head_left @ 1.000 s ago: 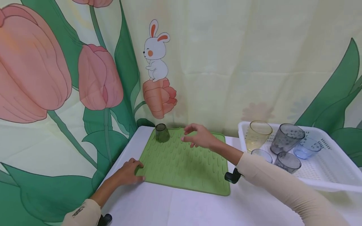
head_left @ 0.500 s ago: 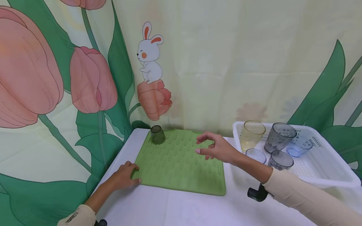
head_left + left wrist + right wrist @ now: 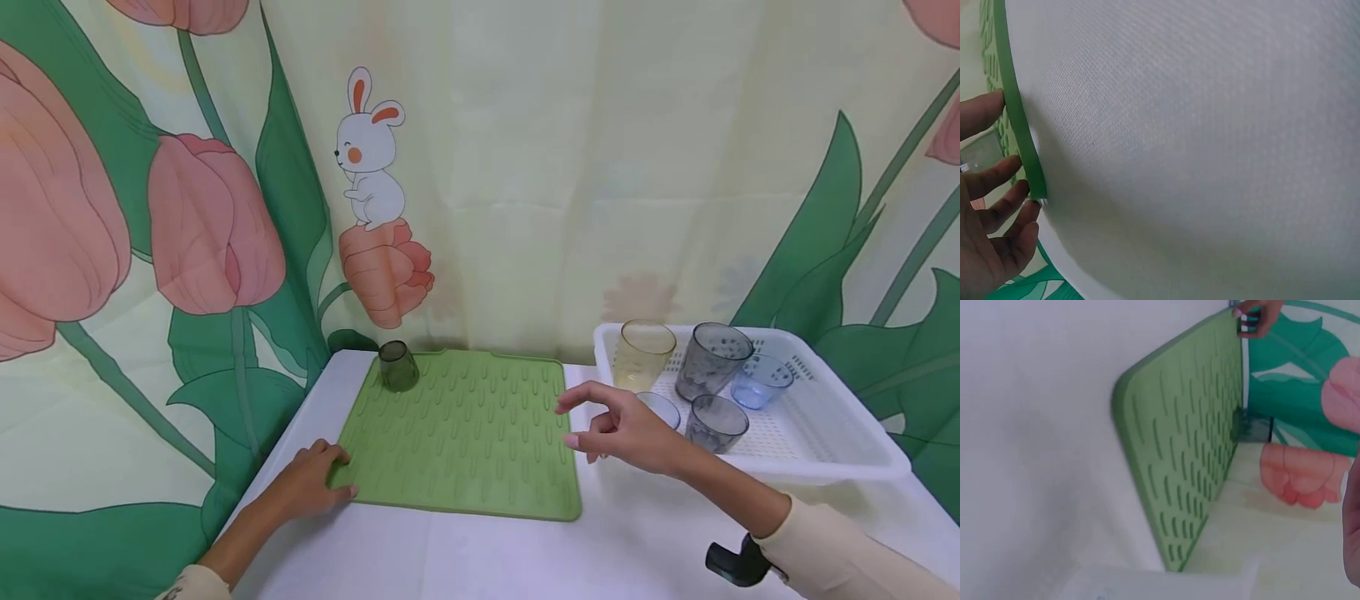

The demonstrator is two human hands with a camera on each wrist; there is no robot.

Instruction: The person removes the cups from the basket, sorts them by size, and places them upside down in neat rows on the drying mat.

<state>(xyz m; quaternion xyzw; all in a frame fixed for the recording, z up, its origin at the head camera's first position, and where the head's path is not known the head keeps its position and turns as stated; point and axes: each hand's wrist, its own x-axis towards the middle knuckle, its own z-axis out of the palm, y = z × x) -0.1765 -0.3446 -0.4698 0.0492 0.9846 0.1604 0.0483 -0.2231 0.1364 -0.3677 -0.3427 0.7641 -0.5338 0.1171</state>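
A green ribbed drying mat (image 3: 465, 450) lies on the white table. Near its far left corner stands a small dark green glass (image 3: 398, 367), narrower end up. My left hand (image 3: 307, 482) rests at the mat's near left corner; in the left wrist view its fingertips (image 3: 1007, 165) touch the mat's edge. Past the mat's right side hovers my right hand (image 3: 626, 429), empty, thumb and fingers apart. Just beyond it are a yellow glass (image 3: 639, 367), a tall grey glass (image 3: 705, 367), a small grey glass (image 3: 716, 427), a blue glass (image 3: 759, 385) and a clear glass (image 3: 663, 407), partly hidden.
A white plastic basket (image 3: 840, 477) with slotted walls stands at the table's right and holds those glasses. Behind the table hangs a curtain (image 3: 525, 250) printed with tulips and a rabbit. White tablecloth (image 3: 465, 558) shows in front of the mat.
My right hand has moved right, from above the mat to beside the basket. The view has turned right. My left hand stays at the mat's corner, and the dark green glass stays put.
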